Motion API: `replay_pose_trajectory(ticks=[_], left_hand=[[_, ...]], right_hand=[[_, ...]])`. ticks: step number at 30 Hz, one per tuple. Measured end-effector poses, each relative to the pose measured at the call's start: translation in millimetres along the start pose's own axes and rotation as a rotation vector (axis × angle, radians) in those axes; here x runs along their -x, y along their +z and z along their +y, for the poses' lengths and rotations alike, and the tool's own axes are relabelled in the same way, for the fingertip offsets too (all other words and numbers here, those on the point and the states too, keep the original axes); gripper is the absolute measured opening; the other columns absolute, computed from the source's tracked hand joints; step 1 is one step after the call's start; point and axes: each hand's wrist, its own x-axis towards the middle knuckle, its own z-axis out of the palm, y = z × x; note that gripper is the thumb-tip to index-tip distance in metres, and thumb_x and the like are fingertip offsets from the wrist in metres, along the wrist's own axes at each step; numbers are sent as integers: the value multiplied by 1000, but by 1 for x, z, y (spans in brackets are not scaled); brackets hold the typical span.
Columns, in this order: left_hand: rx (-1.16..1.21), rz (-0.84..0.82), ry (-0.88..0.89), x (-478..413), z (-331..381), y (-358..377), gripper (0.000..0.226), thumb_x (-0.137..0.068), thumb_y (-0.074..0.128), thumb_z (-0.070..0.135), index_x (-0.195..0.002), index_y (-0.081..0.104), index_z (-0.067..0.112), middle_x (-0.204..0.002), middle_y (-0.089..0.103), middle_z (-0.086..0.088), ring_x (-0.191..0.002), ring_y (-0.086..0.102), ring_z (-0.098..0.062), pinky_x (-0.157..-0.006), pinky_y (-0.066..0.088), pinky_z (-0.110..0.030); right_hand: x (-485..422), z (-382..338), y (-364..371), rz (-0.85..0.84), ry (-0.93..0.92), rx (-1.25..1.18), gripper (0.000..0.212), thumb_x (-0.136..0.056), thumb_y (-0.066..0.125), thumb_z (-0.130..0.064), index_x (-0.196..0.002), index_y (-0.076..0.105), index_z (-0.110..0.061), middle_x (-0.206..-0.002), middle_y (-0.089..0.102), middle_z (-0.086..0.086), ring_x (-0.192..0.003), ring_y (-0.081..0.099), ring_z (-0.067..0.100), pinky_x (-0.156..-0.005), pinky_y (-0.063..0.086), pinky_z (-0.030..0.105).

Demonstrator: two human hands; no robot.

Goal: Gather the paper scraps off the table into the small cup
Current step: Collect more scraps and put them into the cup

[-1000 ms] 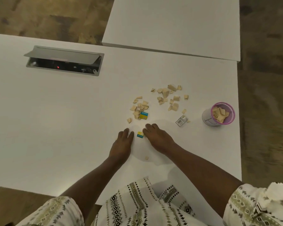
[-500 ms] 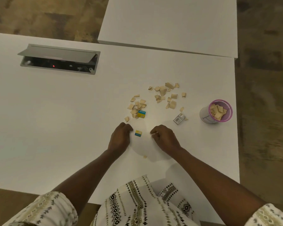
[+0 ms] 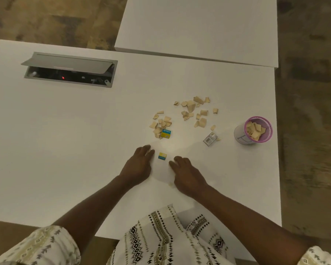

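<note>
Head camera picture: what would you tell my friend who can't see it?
A person's left hand and right hand rest on a white table, one each side of a tiny yellow-and-blue box. Beyond them lie scattered tan paper scraps and a second such box. To the right stands a pink-rimmed cup with scraps inside.

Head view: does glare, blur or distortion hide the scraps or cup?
Head view: dim warm light, no harsh glare, just a faint bright patch on the table by the nearer yellow box; scraps and cup sharp enough; floor at right smeared; wide lens bows the table edges.
</note>
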Motion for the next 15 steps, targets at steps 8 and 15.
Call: replay_pose_trajectory(ticks=[8,15], left_hand=[[-167,43,154,38,19,27,54,-75,77,2,-126,61,-3,-125,62,-23,-107,63,-38,-63,61,-38],[-200,38,262,31,20,20,36,-65,81,1,-99,67,3,-95,64,-14,-79,62,-29,-48,53,-36]], right_hand=[[29,-22,21,58,-268,149,36,-78,59,0,-113,62,-8,-120,61,15,-101,60,31,-60,56,34],[26,-18,20,48,-390,304,28,-79,42,0,-96,60,-14,-97,62,7,-83,58,23,-57,49,29]])
